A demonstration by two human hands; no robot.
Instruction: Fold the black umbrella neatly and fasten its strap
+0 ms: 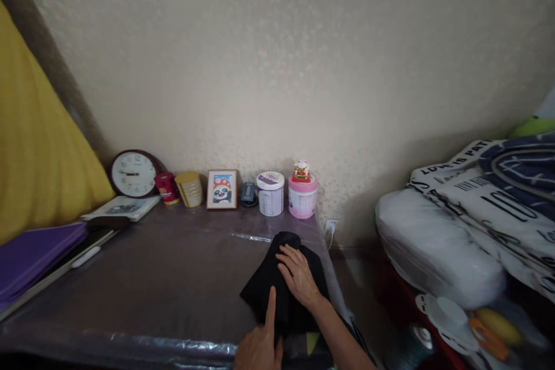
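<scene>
Lying flat and unclenched, the right hand rests on the black cloth near the right edge of the bench, seemingly to steady it, while the left hand points across it, any grip impossible to tell.

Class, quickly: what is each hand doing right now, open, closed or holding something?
Left hand: index finger extended over the black cloth; whether it grips cannot be told.
Right hand: open, laid on the cloth.

Dim light; glare streaks on tabletop.
</scene>
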